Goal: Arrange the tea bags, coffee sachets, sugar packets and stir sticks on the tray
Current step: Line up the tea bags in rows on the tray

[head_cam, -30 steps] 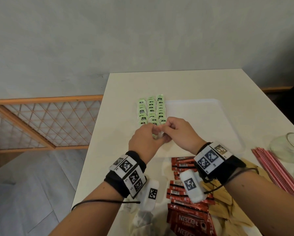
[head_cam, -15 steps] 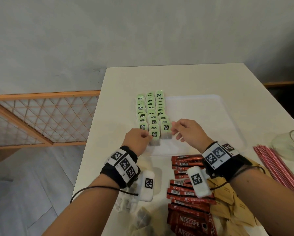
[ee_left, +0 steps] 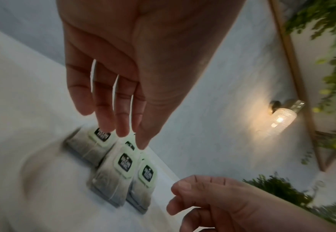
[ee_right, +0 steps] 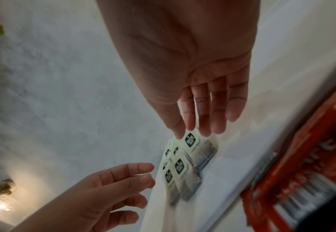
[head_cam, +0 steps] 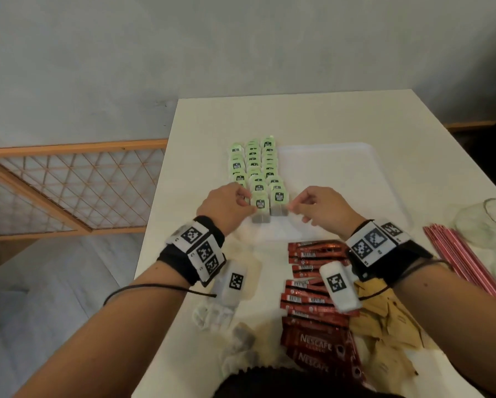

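Note:
Green-tagged tea bags [head_cam: 255,173] lie in three rows on the left part of the white tray [head_cam: 341,173]. My left hand [head_cam: 246,201] is at the left of the nearest tea bags. In the left wrist view its straight fingers [ee_left: 121,125] touch the tags of the front tea bags [ee_left: 111,177]. My right hand [head_cam: 294,205] is just right of the nearest bag in the right-hand row [head_cam: 279,201]. In the right wrist view the right hand's fingertips [ee_right: 190,125] reach that bag's tag [ee_right: 190,140]. Neither hand holds anything.
Red coffee sachets [head_cam: 312,282] lie in front of the tray, with brown sugar packets [head_cam: 390,326] to their right. Pink stir sticks [head_cam: 465,265] and a glass jar [head_cam: 493,222] are at the far right. Loose tea bags [head_cam: 235,334] lie near the table's left edge.
A second ago both hands were together over the near end of the rows. They have since parted to either side, leaving tea bags lying at the front of the rows.

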{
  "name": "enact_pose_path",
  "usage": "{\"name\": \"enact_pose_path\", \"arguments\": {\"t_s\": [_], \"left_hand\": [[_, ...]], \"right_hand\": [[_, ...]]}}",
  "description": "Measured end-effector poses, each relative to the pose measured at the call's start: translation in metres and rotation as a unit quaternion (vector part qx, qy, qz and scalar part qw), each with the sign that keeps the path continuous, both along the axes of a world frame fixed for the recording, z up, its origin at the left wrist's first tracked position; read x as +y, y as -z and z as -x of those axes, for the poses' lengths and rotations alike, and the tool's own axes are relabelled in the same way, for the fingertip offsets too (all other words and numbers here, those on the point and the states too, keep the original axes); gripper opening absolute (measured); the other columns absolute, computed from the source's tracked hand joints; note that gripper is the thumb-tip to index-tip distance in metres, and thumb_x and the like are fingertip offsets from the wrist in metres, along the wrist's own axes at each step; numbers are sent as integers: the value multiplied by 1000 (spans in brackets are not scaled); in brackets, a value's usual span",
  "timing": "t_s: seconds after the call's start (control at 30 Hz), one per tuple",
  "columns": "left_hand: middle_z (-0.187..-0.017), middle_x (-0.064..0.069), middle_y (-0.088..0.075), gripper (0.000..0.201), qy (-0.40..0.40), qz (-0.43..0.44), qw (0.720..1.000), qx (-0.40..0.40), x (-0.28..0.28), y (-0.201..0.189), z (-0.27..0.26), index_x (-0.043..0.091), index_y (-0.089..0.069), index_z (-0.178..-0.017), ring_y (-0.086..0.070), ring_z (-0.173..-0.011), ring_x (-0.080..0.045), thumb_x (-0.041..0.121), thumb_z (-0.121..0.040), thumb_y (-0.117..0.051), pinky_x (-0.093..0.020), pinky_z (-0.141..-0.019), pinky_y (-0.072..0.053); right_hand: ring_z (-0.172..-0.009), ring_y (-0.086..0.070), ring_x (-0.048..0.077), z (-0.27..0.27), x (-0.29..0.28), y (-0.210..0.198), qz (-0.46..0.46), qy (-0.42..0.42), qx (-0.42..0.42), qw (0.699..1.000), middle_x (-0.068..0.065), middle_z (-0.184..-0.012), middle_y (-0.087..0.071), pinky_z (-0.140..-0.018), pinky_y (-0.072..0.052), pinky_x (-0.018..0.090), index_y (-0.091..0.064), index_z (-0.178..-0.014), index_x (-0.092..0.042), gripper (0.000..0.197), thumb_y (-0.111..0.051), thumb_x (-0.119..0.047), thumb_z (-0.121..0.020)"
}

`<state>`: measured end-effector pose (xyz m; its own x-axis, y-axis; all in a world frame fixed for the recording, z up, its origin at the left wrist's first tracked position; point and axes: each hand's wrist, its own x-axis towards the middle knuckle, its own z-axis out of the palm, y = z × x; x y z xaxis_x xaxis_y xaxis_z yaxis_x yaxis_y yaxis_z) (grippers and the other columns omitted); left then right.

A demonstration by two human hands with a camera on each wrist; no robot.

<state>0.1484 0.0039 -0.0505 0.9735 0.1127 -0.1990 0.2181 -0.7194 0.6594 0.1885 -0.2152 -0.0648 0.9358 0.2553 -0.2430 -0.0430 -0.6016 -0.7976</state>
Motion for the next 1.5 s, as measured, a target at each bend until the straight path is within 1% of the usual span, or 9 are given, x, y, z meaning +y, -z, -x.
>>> {"name": "enact_pose_path", "arguments": {"t_s": [0.17,0.3,0.53,0.7,0.93,1.07,1.23,1.37,1.5], "left_hand": [[-92,14,-66,18,60,-60,996,-16,-2,-23,50,33,-61,-98,-61,-82,-9,36,-83,-71,-29,-74,-48],[-95,18,-63,24,136,-112,983,49,-10,-22,106,37,-61,-102,-61,-80,-4,46,-82,-70,-26,-69,-46],[-121,11,-49,69,345,-234,899,137,-19,-3,159,35,-47,-131,-50,-102,-11,45,-72,-80,-29,-76,-42],[-108,7,-60,32,343,-280,889,115,-30,2,163,25,-61,-112,-57,-95,-14,33,-83,-71,-27,-70,-39],[-77,14,-55,13,300,-213,920,133,-33,4,141,25,-59,-85,-55,-80,-13,33,-83,-70,-26,-69,-41],[-85,9,-60,9,273,-186,940,84,-27,-7,132,23,-61,-92,-56,-81,-14,24,-84,-66,-25,-69,-40],[-90,5,-64,13,209,-34,977,-10,-42,-29,124,23,-63,-95,-62,-67,-11,23,-84,-71,-20,-58,-48],[-91,-6,-68,17,175,125,976,-16,-65,-30,128,14,-65,-96,-69,-69,-19,18,-83,-75,-31,-60,-60],[-95,-5,-69,25,157,163,974,-18,-76,-23,129,15,-65,-101,-70,-79,-22,26,-82,-77,-34,-66,-61]], "right_hand": [[-76,-67,14,41,-19,-14,-21,-83,31,996,1,-90,-69,-72,-55,28,-68,-97,-17,16,-72,-27,-85],[-80,-68,16,68,-35,-13,-6,-112,36,993,2,-92,-71,-72,-53,25,-69,-98,-17,17,-73,-27,-85],[-82,-68,18,103,-54,-7,-7,-104,34,994,3,-91,-72,-74,-54,29,-69,-97,-21,14,-72,-28,-85],[-76,-69,14,122,-60,-10,-16,-91,18,996,0,-89,-72,-68,-50,23,-69,-96,-20,13,-73,-27,-84],[-81,-69,18,143,-57,-19,-26,-107,8,994,-3,-88,-71,-73,-54,26,-69,-94,-21,11,-74,-26,-84],[-83,-67,10,149,-57,-20,-12,-123,-13,992,-5,-89,-71,-84,-55,31,-69,-94,-27,17,-75,-35,-81],[-82,-66,6,156,-48,-21,-37,-141,10,989,-4,-93,-72,-84,-53,28,-67,-105,-28,36,-80,-40,-73],[-89,-68,28,161,-36,-20,-91,-146,-4,985,9,-95,-72,-86,-54,40,-68,-100,-17,29,-80,-31,-78],[-74,-64,30,160,-42,-13,-75,-95,-53,991,14,-85,-71,-73,-54,46,-69,-86,-13,18,-76,-29,-82]]}}
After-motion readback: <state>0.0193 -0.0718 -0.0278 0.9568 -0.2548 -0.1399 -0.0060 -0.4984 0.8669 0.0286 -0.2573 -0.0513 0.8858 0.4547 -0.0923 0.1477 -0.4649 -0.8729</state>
